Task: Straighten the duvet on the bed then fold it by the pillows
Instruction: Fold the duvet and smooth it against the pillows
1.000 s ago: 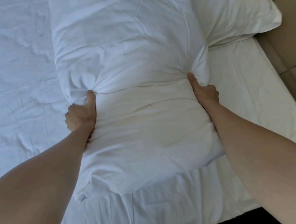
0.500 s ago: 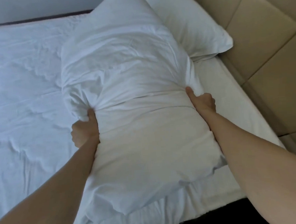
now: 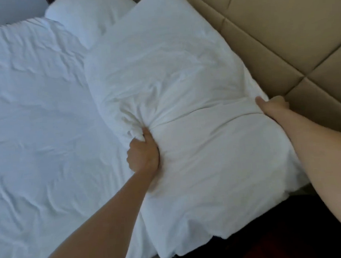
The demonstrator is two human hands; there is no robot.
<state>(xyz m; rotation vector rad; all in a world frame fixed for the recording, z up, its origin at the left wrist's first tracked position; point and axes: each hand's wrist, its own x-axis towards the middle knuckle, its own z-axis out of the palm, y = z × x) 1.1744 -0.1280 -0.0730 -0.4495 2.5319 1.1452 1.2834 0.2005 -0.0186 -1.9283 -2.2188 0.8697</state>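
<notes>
The duvet (image 3: 182, 68) is a puffy white folded bundle lying along the right side of the bed, against the headboard. My left hand (image 3: 143, 152) grips its left edge, fingers curled into bunched fabric. At the right edge, beside the headboard, my right hand (image 3: 272, 106) holds the bundle with the thumb on top. A crease runs across the bundle between both hands. A white pillow (image 3: 87, 16) shows at the top, partly hidden behind the duvet's far end.
The wrinkled white sheet (image 3: 35, 117) covers the mattress to the left. A beige padded headboard (image 3: 279, 32) runs along the right. Dark floor (image 3: 271, 232) shows below the near bed edge, where the duvet's near end overhangs.
Both hands carried the duvet bundle rightward toward the headboard. It now lies against the padded panels and covers most of the pillow seen beside it earlier. The grips are unchanged.
</notes>
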